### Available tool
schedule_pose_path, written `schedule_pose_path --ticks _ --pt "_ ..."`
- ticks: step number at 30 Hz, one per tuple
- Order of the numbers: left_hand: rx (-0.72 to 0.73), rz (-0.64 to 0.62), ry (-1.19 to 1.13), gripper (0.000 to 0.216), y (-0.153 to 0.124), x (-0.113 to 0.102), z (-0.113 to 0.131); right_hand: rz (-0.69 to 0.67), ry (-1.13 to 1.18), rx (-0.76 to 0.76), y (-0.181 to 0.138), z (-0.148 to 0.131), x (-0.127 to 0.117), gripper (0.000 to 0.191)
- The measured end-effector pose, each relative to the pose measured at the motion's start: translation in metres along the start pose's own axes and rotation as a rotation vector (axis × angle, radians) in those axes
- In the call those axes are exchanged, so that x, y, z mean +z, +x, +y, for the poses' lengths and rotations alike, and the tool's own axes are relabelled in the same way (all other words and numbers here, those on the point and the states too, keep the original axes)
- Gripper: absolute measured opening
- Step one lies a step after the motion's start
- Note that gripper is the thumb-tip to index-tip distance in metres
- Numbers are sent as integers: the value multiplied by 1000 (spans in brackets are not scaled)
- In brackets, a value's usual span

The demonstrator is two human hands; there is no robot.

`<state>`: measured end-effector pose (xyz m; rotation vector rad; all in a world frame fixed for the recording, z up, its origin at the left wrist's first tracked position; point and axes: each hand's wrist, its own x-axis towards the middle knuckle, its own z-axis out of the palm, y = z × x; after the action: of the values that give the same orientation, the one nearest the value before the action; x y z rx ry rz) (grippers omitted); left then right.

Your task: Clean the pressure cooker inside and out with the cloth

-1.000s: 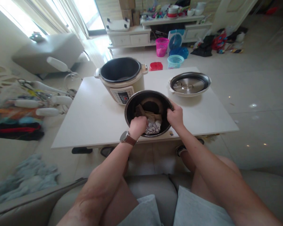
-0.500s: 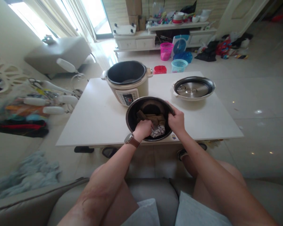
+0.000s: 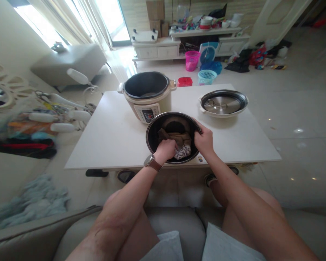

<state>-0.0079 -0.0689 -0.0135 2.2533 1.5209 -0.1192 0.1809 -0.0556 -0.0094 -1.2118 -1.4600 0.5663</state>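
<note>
Left hand (image 3: 166, 150) clamps a cloth (image 3: 183, 149) inside the pot (image 3: 149, 131); right hand (image 3: 203, 139) grips its rim. So near the table (image 3: 111, 137) edge, centre frame, hard rubbing could tip it off.

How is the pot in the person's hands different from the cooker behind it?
The dark pot is tipped toward the person, rim gripped by the right hand; the cooker stands upright, untouched. The pot holds a cloth and the left hand; the cooker holds neither. The cooker has a cream shell with buttons; the pot has none. Both are round and dark inside.
</note>
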Motion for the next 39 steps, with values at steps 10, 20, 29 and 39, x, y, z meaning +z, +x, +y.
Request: schedule_pose_path --ticks 10,20,29,39 --pt "3 5 -18 36 0 0 0 14 -25 18 0 -2 0 63" --pt "9 5 -20 37 -2 -1 2 18 -32 17 -1 0 0 62" --pt "-21 9 -44 37 -1 -3 4 20 -22 39 -1 4 0 61" --pt "-46 35 -91 37 0 -1 6 16 -57 109 2 5 2 57"
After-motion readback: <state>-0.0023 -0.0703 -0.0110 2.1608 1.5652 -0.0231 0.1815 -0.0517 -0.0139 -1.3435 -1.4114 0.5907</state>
